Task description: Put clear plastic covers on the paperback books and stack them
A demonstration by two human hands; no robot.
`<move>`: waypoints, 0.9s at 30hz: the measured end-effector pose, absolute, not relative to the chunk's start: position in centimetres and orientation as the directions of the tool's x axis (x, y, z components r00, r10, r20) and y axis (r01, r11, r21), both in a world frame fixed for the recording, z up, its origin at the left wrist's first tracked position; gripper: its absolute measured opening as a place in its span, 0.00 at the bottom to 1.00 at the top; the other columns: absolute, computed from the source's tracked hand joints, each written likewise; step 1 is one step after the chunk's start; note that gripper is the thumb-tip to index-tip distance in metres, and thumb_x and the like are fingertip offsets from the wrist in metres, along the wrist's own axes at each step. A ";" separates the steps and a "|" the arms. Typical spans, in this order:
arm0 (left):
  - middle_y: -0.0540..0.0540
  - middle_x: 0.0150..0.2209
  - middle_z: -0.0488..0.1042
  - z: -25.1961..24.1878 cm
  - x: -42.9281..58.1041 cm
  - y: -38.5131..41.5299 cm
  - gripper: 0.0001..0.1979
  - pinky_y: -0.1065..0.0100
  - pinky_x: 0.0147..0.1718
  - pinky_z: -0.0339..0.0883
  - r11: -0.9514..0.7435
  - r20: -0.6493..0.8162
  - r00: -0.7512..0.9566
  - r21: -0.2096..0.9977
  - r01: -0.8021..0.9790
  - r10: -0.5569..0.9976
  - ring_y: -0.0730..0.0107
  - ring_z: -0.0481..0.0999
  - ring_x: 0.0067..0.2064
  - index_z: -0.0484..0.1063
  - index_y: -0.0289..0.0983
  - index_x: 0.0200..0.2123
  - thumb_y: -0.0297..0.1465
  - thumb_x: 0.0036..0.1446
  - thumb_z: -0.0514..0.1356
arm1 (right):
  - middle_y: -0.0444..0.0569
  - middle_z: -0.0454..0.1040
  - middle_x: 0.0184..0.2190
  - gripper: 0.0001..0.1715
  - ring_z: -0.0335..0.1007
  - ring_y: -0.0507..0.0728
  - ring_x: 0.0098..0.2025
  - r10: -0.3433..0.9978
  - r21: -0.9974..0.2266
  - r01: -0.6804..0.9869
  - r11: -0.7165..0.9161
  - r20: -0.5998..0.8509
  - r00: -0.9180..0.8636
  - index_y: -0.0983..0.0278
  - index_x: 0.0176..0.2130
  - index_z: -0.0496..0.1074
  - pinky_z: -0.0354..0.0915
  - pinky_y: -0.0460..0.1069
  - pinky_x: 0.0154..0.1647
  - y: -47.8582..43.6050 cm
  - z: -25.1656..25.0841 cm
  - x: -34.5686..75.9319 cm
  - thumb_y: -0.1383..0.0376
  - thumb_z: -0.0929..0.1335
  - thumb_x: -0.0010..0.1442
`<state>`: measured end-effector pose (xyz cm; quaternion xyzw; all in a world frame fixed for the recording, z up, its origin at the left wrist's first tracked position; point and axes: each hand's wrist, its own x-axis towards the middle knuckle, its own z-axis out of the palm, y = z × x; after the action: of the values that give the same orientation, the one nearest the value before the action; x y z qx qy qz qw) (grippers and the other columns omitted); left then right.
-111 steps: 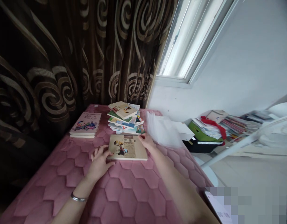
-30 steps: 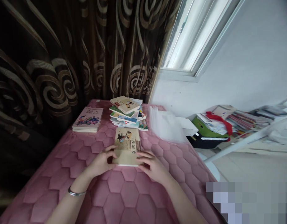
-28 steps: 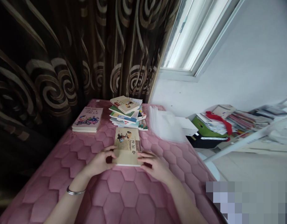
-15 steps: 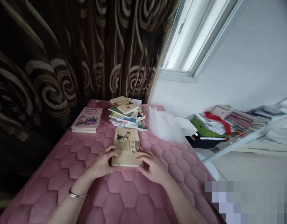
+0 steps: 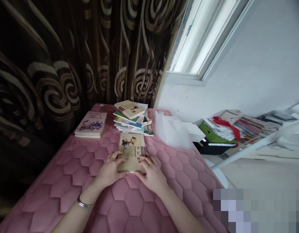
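Observation:
A tan illustrated book (image 5: 131,147) lies flat on the pink quilted surface (image 5: 130,204), its long side pointing away from me. My left hand (image 5: 110,170) rests on its near left corner, fingers laid over the cover. Over the near right corner lies my right hand (image 5: 150,173), fingers spread and flat. A silver bangle (image 5: 85,203) circles my left wrist. Just beyond the book stands a fanned stack of colourful books (image 5: 132,118).
A pink-covered book pile (image 5: 91,124) lies at the far left by the dark swirl-patterned curtain (image 5: 67,55). Clear plastic sleeves (image 5: 172,131) lie at the right edge. Off the surface to the right are a white box (image 5: 193,131), a green box and heaps of books (image 5: 237,127).
Over several seconds the tan book has turned from lying crosswise to pointing away from me. Both hands have since slid inward onto its near end.

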<state>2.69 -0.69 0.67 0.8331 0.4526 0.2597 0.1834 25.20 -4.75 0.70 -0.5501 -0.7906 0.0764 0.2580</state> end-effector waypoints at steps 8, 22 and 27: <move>0.44 0.58 0.66 1.1 0.3 0.6 0.19 0.59 0.59 0.59 -0.468 0.153 0.541 0.720 0.512 0.827 0.61 0.66 0.59 0.76 0.43 0.44 0.25 0.46 0.66 | 0.45 0.63 0.61 0.22 0.53 0.60 0.64 0.867 -0.486 0.723 0.491 0.186 -0.463 0.59 0.55 0.69 0.54 0.60 0.64 -4.0 0.4 29.4 0.69 0.66 0.60; 0.42 0.59 0.61 1.5 2.5 -1.0 0.23 0.56 0.57 0.60 -0.448 0.111 0.482 0.591 0.671 0.869 0.54 0.64 0.59 0.72 0.42 0.46 0.31 0.43 0.68 | 0.49 0.65 0.59 0.18 0.64 0.59 0.58 0.887 -0.605 0.678 0.418 0.109 -0.450 0.57 0.51 0.72 0.61 0.55 0.58 -1.9 2.4 30.0 0.62 0.67 0.60; 0.42 0.57 0.63 1.8 4.0 -1.7 0.27 0.54 0.56 0.60 -0.435 0.117 0.430 0.435 0.788 0.895 0.51 0.61 0.59 0.70 0.42 0.48 0.32 0.43 0.70 | 0.54 0.68 0.56 0.18 0.62 0.58 0.58 0.928 -0.427 0.824 0.372 0.203 -0.313 0.63 0.52 0.71 0.56 0.55 0.61 3.6 3.0 28.3 0.62 0.64 0.63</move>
<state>4.00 -1.67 1.76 0.8303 0.5069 0.1677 0.1596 28.29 3.56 2.98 -0.5467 -0.8010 0.1231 0.2106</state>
